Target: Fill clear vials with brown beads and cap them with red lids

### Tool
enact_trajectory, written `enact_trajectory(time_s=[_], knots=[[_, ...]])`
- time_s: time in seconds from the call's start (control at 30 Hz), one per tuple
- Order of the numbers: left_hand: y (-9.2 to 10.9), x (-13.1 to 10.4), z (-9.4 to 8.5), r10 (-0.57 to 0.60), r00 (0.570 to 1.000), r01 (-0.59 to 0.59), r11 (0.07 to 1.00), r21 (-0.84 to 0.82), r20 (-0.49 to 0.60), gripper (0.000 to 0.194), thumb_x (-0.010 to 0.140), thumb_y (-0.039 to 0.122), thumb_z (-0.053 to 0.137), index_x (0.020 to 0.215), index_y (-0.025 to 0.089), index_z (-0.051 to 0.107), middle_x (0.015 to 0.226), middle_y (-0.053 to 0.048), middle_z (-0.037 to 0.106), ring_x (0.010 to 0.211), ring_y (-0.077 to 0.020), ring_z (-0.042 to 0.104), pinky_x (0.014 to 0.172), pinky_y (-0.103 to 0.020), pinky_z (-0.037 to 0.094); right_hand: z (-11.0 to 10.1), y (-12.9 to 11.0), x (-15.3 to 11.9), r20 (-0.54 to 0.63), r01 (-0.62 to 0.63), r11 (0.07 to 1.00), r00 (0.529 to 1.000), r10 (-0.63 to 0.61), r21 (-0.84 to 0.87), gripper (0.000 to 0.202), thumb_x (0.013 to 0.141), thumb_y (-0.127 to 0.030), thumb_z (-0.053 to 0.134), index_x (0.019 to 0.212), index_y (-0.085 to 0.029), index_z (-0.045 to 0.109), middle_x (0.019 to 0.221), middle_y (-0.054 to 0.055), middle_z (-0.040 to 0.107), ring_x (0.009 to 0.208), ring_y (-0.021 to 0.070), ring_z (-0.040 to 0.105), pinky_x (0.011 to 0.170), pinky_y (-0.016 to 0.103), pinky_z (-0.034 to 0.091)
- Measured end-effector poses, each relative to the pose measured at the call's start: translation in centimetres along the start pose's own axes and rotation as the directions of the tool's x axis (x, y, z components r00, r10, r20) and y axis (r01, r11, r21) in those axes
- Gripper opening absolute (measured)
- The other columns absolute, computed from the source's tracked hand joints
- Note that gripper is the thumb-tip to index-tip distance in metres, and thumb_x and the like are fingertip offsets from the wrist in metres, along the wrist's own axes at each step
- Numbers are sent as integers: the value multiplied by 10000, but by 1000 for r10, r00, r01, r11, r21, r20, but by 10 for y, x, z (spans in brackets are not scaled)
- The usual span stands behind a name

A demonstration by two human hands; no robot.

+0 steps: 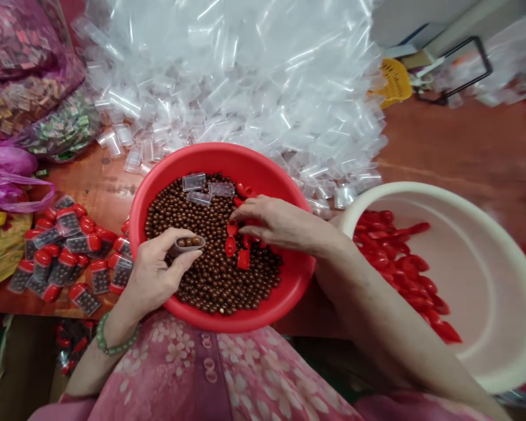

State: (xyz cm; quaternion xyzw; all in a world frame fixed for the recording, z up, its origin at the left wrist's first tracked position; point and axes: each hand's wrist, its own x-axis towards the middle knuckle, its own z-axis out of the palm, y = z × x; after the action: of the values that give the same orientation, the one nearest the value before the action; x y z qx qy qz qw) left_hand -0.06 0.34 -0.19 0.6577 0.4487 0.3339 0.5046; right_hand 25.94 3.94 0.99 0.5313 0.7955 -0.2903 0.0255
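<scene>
My left hand [160,272] is closed around a small clear plastic container [187,244], its mouth up and brown balls inside. It is held over the near left part of a red basin [263,153]. Brown chocolate-like balls [219,286] fill much of the basin. Over its right half, my right hand [274,219] has bent fingers closed on a red cap [232,227]; the thumb is mostly hidden. More red caps, such as a loose red cap [243,259], lie around those fingertips on the balls. Several empty clear containers [194,182] rest on the balls farther back.
Filled containers with red caps [68,234] are piled left of the basin. Behind stands a large heap of clear containers [245,88]. At right, a white tub [499,257] holds red caps [403,263]. Pink bags [21,41] sit at far left, a yellow basket [394,82] behind right.
</scene>
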Motion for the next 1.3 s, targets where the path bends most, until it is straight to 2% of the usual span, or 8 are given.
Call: enact_trajectory(time_s=[0.2, 0.53, 0.63, 0.77, 0.87, 1.0, 1.1, 1.3], knots=[[1, 2, -1, -70, 994, 77, 994, -74, 86, 192, 919, 330, 572, 1017, 170, 609, 946, -43, 716, 863, -145, 666, 794, -254, 510, 25, -7, 3, 13, 38, 941, 999, -36, -336, 194, 850, -175, 566, 971, -227, 708, 1106, 110, 642, 1018, 291, 545, 767, 377, 364], [1, 1, -3, -119, 986, 160, 880, -447, 119, 216, 845, 253, 641, 1024, 166, 556, 886, -39, 705, 839, -140, 684, 836, -286, 545, 45, -4, 3, -73, 117, 919, 985, -156, -377, 195, 888, -121, 458, 890, -168, 647, 924, 115, 650, 865, 237, 536, 748, 345, 366], [-2, -1, -5, -83, 990, 136, 810, -571, 117, 230, 828, 275, 669, 1002, 169, 564, 874, -36, 699, 806, -135, 687, 814, -285, 557, 49, -2, 3, -132, 138, 952, 975, -179, -275, 232, 881, -94, 422, 777, -169, 615, 839, 111, 623, 812, 230, 530, 752, 351, 408], [-1, -1, -4, -66, 993, 109, 857, -504, 101, 161, 839, 229, 648, 974, 162, 592, 873, -30, 690, 830, -115, 665, 842, -258, 523, 37, -9, -1, -357, 207, 969, 922, -149, 132, 134, 897, -257, 541, 817, -199, 632, 823, 68, 623, 813, 214, 558, 792, 369, 451], [2, -1, -2, -88, 993, 112, 877, -468, 73, 157, 827, 218, 650, 968, 163, 608, 865, -25, 684, 828, -115, 656, 833, -254, 511, 21, -24, -8, -492, 231, 860, 870, 26, 455, 146, 814, -378, 680, 818, -234, 659, 852, 45, 615, 826, 208, 583, 768, 361, 476], [7, -2, 2, -110, 987, 153, 848, -508, 114, 173, 800, 249, 683, 937, 158, 627, 855, -28, 689, 816, -123, 660, 813, -257, 515, 12, -47, -15, -416, 175, 640, 875, 247, 748, 209, 775, -446, 716, 762, -251, 641, 756, 14, 588, 631, 162, 528, 599, 317, 461], [8, -1, 7, -160, 981, 193, 818, -542, 109, 200, 776, 250, 710, 931, 155, 626, 885, -35, 699, 812, -119, 668, 786, -239, 519, 17, -62, -12, -496, 297, 534, 823, 278, 792, 191, 795, -450, 701, 825, -270, 645, 854, 22, 617, 665, 165, 554, 633, 321, 485], [6, 3, 12, -230, 968, 242, 742, -625, 102, 267, 769, 281, 731, 938, 140, 580, 772, -12, 689, 702, -97, 676, 709, -211, 533, 32, -71, -6, -644, 452, 625, 757, 107, 636, 127, 827, -383, 691, 831, -267, 642, 873, 39, 656, 916, 217, 625, 896, 387, 498]])
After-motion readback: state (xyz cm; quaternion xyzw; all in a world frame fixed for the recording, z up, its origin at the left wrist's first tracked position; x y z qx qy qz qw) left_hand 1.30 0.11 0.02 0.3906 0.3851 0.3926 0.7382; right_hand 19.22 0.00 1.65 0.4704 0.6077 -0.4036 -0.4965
